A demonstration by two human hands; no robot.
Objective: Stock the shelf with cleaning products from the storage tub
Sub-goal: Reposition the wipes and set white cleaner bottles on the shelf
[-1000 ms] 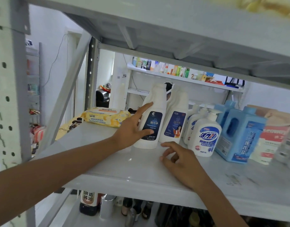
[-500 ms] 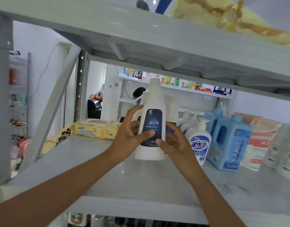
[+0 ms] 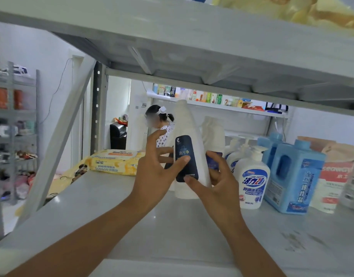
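While both thumbs press on its dark label, the left near the middle and the right at the lower edge, the other fingers curl round the sides of the white bottle point(image 3: 189, 122), so the left hand point(image 3: 154, 172) and the right hand point(image 3: 219, 182) both grip it at the centre of the frame. It stands upright with its base at the grey shelf point(image 3: 168, 226); whether its full weight rests there cannot be told. Just behind it, to the right, stands a second white bottle point(image 3: 213, 130). Further right come a pump bottle point(image 3: 252, 182), a blue jug point(image 3: 294, 176) and, near the right edge, a red and white pouch point(image 3: 332, 176). Left of the hands a yellow pack of wipes point(image 3: 114, 161) lies flat. Beyond the rack, above the left hand, a person point(image 3: 162, 124) is partly visible.
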